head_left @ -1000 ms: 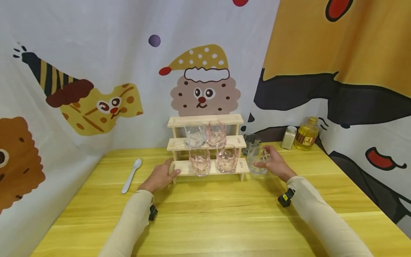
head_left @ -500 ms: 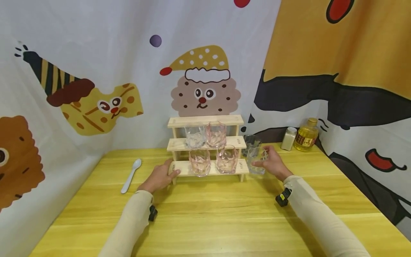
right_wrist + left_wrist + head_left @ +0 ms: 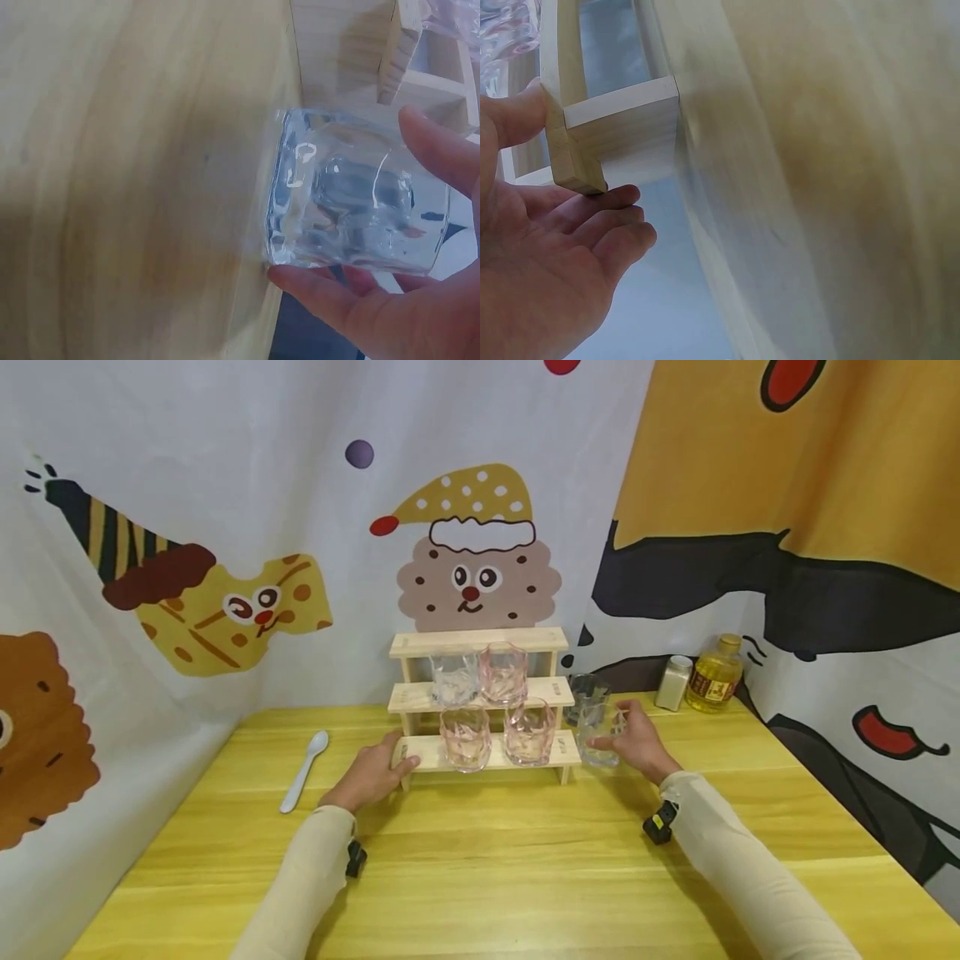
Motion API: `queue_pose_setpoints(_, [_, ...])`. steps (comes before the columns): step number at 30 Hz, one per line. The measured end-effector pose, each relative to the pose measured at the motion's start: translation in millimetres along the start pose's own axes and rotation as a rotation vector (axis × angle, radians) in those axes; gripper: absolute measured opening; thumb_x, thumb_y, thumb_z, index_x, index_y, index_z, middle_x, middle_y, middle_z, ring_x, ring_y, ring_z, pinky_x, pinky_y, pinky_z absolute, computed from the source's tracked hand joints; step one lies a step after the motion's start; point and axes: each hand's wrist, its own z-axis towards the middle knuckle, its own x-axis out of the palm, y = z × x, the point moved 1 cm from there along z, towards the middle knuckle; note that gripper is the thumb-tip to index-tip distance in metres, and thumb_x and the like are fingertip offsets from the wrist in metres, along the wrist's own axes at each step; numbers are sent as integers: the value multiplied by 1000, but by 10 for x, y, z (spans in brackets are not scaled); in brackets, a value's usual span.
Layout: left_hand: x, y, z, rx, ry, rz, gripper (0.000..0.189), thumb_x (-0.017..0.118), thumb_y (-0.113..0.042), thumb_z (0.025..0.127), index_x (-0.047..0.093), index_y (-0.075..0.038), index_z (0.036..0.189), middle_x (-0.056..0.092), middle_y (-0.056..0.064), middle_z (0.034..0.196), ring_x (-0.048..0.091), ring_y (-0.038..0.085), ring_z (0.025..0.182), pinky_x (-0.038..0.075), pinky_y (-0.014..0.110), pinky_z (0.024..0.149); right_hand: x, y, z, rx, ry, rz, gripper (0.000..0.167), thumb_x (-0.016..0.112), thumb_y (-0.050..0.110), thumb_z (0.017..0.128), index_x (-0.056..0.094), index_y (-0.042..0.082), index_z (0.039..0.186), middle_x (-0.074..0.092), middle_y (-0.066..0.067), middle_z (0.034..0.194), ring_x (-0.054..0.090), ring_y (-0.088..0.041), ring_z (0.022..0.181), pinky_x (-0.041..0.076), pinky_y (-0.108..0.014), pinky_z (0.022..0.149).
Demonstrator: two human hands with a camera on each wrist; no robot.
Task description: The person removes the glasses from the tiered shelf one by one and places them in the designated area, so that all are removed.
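A three-tier wooden display rack [image 3: 478,642] stands at the back of the table. My left hand [image 3: 371,777] grips the left end of its lowest shelf; in the left wrist view the thumb lies on the board [image 3: 577,161] and the fingers curl beside its end. My right hand [image 3: 642,745] holds a clear drinking glass [image 3: 597,745] upright beside the rack's right end, thumb on one side and fingers on the other. In the right wrist view the glass base [image 3: 279,195] is right at the tabletop. Two pink-tinted glasses [image 3: 465,742] sit on the lowest shelf.
On the middle shelf stand a clear glass [image 3: 453,681] and a pink glass [image 3: 503,675]. A dark grey glass [image 3: 583,692] stands behind the held one. Further right are a lidded jar [image 3: 673,683] and an oil bottle [image 3: 715,675]. A pale spoon [image 3: 305,770] lies at left.
The right hand has shifted slightly left with the clear glass, closer to the rack, then stayed nearly still. The left hand keeps its place on the lowest shelf.
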Motion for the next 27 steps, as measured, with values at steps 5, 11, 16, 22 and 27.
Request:
queue_pose_setpoints(5, [-10,-23,-6,4,-2,0,72,52,-39,105,25,4,156,49,33,147,48,48,137,40,60,114,-89,127,-82,3,29,-160,108,82,26,83,10,-8,156,30,-40,152,37,-54,137,37,-63,114])
queue_pose_setpoints(11, [-14,-12,-3,-2,5,3,72,51,-40,105,24,1,157,48,32,148,47,47,138,40,60,115,-197,457,-292,-161,-138,-277,94,75,28,89,19,-7,155,31,-40,152,35,-56,137,35,-68,112])
queue_pose_setpoints(16, [-21,6,-28,-17,12,2,73,51,-41,105,23,0,158,48,32,148,46,48,138,39,61,114,-83,847,-432,-361,-155,-135,77,73,21,92,31,-2,153,42,-31,150,42,-47,138,43,-64,109])
queue_pose_setpoints(22, [-19,-2,-25,-27,20,-3,74,51,-42,105,23,0,158,47,32,149,45,48,139,38,61,115,182,1253,-328,-399,5,-13,79,74,24,92,29,8,155,43,-25,153,42,-42,142,43,-60,112])
queue_pose_setpoints(27, [-16,-18,-13,-41,19,-7,73,50,-43,105,23,-1,158,45,31,151,42,49,141,36,62,116,346,1439,-136,-339,113,2,84,72,31,93,23,11,158,41,-23,153,41,-42,144,41,-59,114])
